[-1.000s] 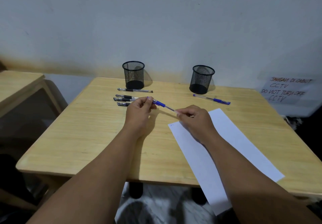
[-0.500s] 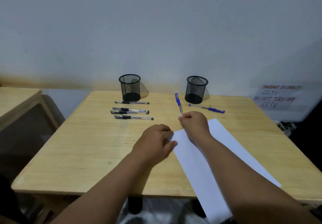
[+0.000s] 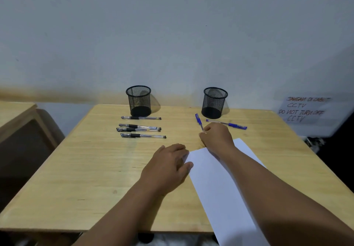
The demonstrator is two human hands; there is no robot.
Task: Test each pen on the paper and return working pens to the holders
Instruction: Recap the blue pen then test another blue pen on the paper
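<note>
Tabletop [image 3: 95, 169] unchanged, blue pen [image 3: 199, 121] lower.

Both forearms are showing bare to the frame edge, no sleeves; left hand [image 3: 168, 166] and right hand [image 3: 217, 137] are wearing no gloves, rings or watch.

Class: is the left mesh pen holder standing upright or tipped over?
Upright. The left mesh holder stands on its base on the table, rim up.
</note>
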